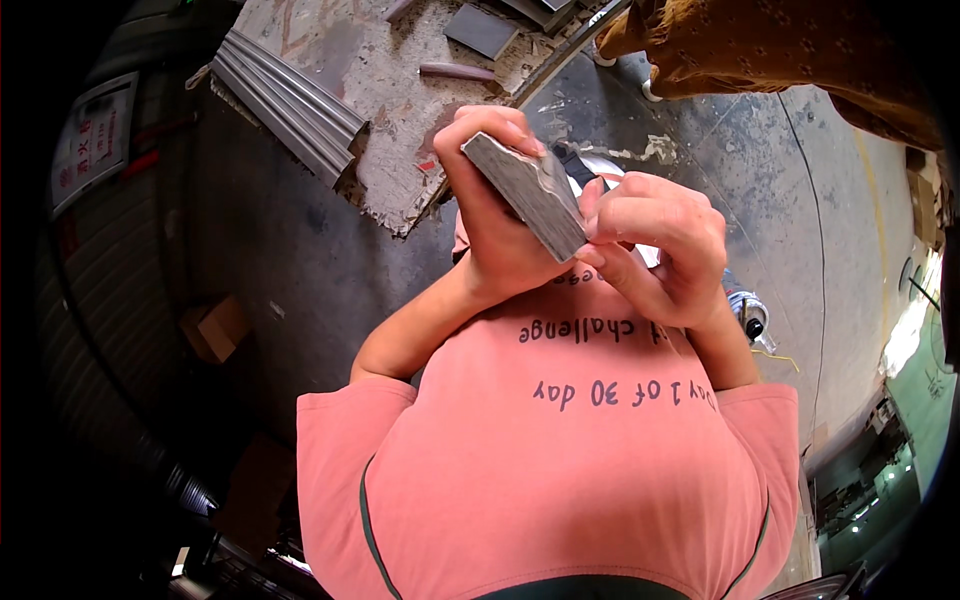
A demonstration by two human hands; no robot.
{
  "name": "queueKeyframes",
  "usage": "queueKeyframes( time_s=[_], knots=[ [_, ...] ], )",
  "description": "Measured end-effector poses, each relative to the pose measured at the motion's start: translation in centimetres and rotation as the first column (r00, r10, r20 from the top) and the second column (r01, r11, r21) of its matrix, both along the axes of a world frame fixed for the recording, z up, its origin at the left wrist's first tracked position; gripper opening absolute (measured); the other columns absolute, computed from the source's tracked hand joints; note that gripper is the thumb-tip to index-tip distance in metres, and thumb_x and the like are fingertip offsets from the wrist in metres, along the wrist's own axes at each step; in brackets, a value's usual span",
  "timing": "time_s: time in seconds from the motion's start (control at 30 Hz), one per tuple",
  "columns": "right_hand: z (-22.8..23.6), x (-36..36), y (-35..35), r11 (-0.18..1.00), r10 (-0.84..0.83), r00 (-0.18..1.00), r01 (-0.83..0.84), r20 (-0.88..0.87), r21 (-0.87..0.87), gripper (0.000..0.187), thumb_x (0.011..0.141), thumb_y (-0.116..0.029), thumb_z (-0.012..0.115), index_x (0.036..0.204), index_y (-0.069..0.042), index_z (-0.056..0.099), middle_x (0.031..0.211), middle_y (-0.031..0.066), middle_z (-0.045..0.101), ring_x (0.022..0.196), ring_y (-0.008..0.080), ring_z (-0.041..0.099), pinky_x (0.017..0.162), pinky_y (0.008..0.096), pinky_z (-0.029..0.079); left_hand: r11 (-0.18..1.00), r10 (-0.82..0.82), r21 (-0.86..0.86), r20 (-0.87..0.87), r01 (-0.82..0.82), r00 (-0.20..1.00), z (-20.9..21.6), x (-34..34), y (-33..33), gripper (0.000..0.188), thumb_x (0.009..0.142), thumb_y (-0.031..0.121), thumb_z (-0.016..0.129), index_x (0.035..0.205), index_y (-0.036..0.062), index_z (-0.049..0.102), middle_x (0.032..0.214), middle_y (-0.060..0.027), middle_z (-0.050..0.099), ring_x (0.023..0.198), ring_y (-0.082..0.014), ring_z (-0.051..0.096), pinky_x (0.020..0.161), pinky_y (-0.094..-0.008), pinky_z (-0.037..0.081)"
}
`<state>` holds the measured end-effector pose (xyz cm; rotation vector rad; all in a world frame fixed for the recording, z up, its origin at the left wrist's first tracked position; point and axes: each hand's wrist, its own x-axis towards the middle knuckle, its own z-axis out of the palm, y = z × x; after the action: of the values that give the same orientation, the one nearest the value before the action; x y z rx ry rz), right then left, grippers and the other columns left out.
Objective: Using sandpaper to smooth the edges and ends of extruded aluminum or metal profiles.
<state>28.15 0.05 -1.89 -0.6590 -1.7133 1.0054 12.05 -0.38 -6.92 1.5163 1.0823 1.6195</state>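
Observation:
My left hand [485, 195] is closed around a short grey wood-grain board piece [525, 195], held tilted in front of my chest. A thin pale film or ragged edge runs along the board's upper side; I cannot tell which. My right hand [660, 240] is pinched at the board's lower right end, with thumb and fingertips touching its corner. Whether those fingers grip the film or the board itself is hidden. Behind the hands, partly covered, are a black strap-like piece [580, 172] and something white.
A worn worktable [390, 190] stands ahead, bearing a stack of long grey profiles [290, 105], a flat grey offcut [480, 32] and a narrow strip [457, 71]. Someone in brown patterned clothing [760, 50] is at the far right. A cardboard box [215, 328] sits at left; a cable [812, 190] crosses the floor.

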Motion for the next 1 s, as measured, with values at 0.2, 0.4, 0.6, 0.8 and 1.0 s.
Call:
queueKeyframes(
  time_s=[0.2, 0.4, 0.6, 0.8, 1.0],
  knots=[
    [1.2, 0.1, 0.5, 0.996, 0.011, 0.995, -0.020, 0.101, 0.092, 0.028, 0.077, 0.008, 0.077, 0.103, 0.003, 0.067, 0.076, 0.0095, 0.066, 0.059, 0.0176, 0.060, 0.055, 0.0286, 0.049, 0.993, -0.117, -0.029, -0.035, 0.116, 0.993, 0.0, -0.8, -0.3, 0.083, 0.070, 0.030, 0.093, 0.122, 0.0127, 0.030, 0.107, -0.0068, 0.038, 0.095, -0.0154, 0.042, 0.086, -0.0335, 0.041],
    [-0.1, 0.0, -0.4, 0.989, -0.088, 0.996, 0.087, 0.002, 0.118, 0.023, 0.078, 0.000, 0.080, 0.100, -0.003, 0.074, 0.072, 0.0062, 0.064, 0.059, 0.0163, 0.062, 0.054, 0.0278, 0.049, 0.996, -0.047, -0.073, -0.056, 0.043, 0.997, 0.3, -0.4, -0.7, 0.074, 0.072, 0.015, 0.087, 0.120, 0.0136, 0.030, 0.106, -0.0064, 0.037, 0.096, -0.0157, 0.042, 0.087, -0.0336, 0.041],
    [2.1, 0.3, -1.0, 0.918, 0.002, 1.000, 0.000, 0.004, -0.397, 0.016, 0.082, -0.001, 0.078, 0.097, -0.003, 0.072, 0.073, 0.0034, 0.064, 0.056, 0.0062, 0.053, 0.048, 0.0210, 0.040, 0.994, -0.096, -0.046, -0.026, 0.095, 0.995, 0.2, -1.0, -0.8, 0.076, 0.071, 0.018, 0.088, 0.120, 0.0125, 0.030, 0.106, -0.0070, 0.038, 0.096, -0.0158, 0.043, 0.087, -0.0335, 0.042],
    [5.3, 1.4, -1.1, 0.920, 0.056, 0.957, 0.061, 0.285, -0.386, 0.014, 0.083, -0.002, 0.075, 0.097, -0.003, 0.071, 0.073, 0.0049, 0.064, 0.053, 0.0105, 0.054, 0.047, 0.0243, 0.039, 0.991, 0.103, 0.096, -0.157, -0.089, 0.982, 0.2, 0.3, -1.1, 0.066, 0.072, 0.012, 0.086, 0.114, 0.0078, 0.035, 0.101, -0.0092, 0.042, 0.089, -0.0210, 0.043, 0.078, -0.0346, 0.039],
    [6.2, 2.0, -1.2, 0.945, 0.052, 0.901, 0.095, 0.431, -0.312, 0.010, 0.083, 0.007, 0.070, 0.088, 0.000, 0.066, 0.068, 0.0054, 0.059, 0.050, 0.0116, 0.049, 0.048, 0.0262, 0.034, 0.993, 0.043, 0.116, -0.303, -0.008, 0.952, 0.2, 0.7, -1.7, 0.068, 0.071, 0.013, 0.084, 0.115, 0.0101, 0.032, 0.103, -0.0100, 0.040, 0.090, -0.0197, 0.041, 0.081, -0.0357, 0.037]
  ],
)
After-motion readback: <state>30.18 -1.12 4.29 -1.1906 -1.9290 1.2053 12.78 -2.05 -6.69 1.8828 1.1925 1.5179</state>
